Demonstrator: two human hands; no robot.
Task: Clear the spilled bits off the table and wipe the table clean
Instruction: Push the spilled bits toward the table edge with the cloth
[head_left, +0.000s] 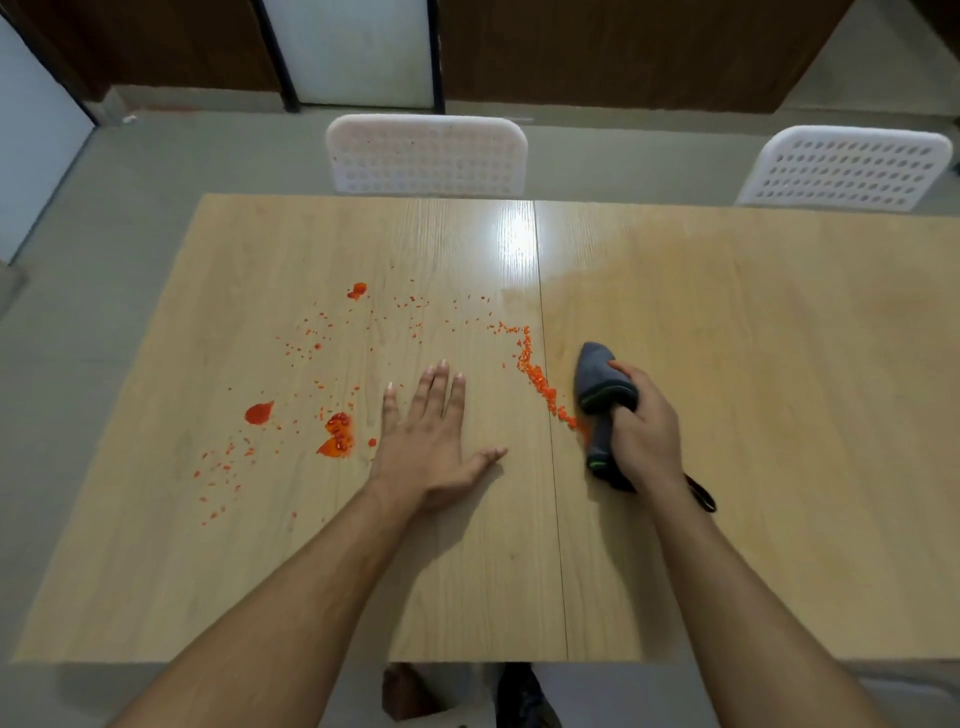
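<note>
Orange-red bits lie scattered over the left half of the light wooden table (727, 338). A dense line of bits (540, 382) runs diagonally beside the table's centre seam. Wet red blobs (337, 439) and a red smear (258, 412) sit to the left, and a smaller blob (357, 290) lies farther back. My right hand (647, 431) is closed on a folded grey cloth (602, 384) with a green edge, pressed to the table just right of the line of bits. My left hand (431, 441) lies flat on the table, fingers spread, holding nothing.
Two white perforated chairs stand at the far edge, one at the middle (426, 153) and one at the right (847, 166). A black strap (701, 493) hangs from my right wrist. Grey floor surrounds the table.
</note>
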